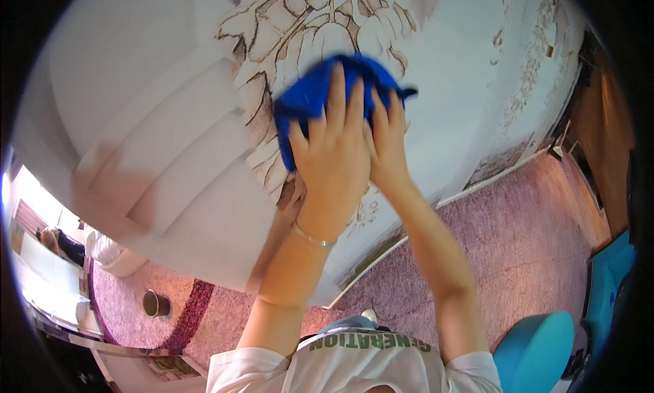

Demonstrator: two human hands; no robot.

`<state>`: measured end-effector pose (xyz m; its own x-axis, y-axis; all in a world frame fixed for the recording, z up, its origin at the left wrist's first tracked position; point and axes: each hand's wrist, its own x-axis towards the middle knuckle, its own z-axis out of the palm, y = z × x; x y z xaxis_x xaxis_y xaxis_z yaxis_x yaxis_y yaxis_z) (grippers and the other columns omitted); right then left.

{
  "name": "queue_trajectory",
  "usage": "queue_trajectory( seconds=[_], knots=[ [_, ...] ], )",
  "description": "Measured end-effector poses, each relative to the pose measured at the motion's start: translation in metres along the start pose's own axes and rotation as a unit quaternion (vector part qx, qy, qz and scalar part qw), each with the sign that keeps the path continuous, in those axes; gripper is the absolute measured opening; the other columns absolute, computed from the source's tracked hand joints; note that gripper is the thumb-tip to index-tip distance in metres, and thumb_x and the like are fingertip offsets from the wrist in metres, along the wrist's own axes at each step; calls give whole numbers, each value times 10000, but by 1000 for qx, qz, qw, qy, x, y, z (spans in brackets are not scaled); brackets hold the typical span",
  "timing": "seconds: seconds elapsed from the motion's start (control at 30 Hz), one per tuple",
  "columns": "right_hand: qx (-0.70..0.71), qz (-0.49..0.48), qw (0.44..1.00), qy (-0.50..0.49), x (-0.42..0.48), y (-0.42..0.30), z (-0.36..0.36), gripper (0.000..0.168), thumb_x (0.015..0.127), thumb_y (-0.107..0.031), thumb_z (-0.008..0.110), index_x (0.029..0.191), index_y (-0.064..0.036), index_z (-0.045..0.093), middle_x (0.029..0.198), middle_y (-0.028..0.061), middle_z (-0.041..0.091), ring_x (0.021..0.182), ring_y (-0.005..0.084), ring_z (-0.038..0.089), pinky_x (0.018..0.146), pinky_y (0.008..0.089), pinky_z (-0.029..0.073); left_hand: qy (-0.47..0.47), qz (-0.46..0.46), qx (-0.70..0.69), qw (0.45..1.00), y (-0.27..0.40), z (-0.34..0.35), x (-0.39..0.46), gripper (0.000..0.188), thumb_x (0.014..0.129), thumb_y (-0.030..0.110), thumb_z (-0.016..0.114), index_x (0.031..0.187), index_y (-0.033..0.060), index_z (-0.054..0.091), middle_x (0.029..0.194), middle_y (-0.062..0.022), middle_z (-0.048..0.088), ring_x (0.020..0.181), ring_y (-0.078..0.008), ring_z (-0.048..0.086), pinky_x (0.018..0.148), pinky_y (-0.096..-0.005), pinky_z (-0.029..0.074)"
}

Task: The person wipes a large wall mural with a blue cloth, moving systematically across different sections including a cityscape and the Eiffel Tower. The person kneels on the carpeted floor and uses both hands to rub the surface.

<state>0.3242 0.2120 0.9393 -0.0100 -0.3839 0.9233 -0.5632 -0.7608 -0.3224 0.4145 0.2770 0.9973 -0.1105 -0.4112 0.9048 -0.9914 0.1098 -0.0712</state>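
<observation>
A bunched blue cloth (311,94) lies against a wall panel (449,86) printed with a pale flower-and-leaf design in brown outline. My left hand (334,152) presses the cloth to the wall, fingers spread over it, and a thin bracelet circles that wrist. Close beside it, my right hand (389,137) also presses on the cloth, near its right edge. The two hands touch or overlap slightly at their inner sides. Part of the cloth under the palms is hidden. Both arms reach up from a white T-shirt (373,362) that bears writing.
Pinkish-purple carpet (521,239) covers the floor below the wall. A turquoise rounded seat (536,352) stands at lower right. At lower left are a small dark bin (156,303) and a white upholstered piece (115,252). A brown surface (598,152) lies beyond the wall's right end.
</observation>
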Motion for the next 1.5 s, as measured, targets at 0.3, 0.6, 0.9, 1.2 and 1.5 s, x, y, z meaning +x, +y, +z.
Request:
queue_trajectory(
  seconds=[0.3,0.6,0.9,1.2,1.5],
  knots=[
    [-37,19,999,-13,-56,-67,20,615,787,-295,620,1277,14,416,1293,336,319,1173,590,276,993,650,217,-56,-12,86,995,-38,-65,-72,353,860,264,536,1201,190,590,1356,-26,486,1067,-140,497,793,-365,291],
    [-49,98,988,-105,-174,-138,38,658,775,-272,644,1287,35,368,1306,326,316,1182,575,272,971,633,239,-168,60,95,979,-94,-102,-192,478,830,311,524,1274,133,530,1353,-83,463,1102,-214,461,899,-400,286],
    [-22,-32,997,-72,-128,-207,45,523,781,-235,558,1178,75,421,1197,332,375,996,489,386,883,591,314,-55,141,-4,989,-156,-122,-194,510,853,269,481,1253,-47,497,1362,-229,378,1246,-420,325,1031,-569,211],
    [-63,-103,991,58,-3,-270,47,487,822,-246,514,1186,72,459,1170,300,426,1008,472,405,881,545,321,121,124,-204,964,-219,-150,-55,515,901,334,397,1312,30,461,1397,-276,336,1260,-496,302,1035,-551,207],
    [-246,-22,963,110,-95,-306,86,448,776,-191,604,1150,32,500,1133,280,462,998,467,433,832,546,337,55,137,-192,970,-262,-118,-139,561,846,294,494,1269,-66,419,1357,-352,292,1245,-583,235,1012,-655,161]
  ],
)
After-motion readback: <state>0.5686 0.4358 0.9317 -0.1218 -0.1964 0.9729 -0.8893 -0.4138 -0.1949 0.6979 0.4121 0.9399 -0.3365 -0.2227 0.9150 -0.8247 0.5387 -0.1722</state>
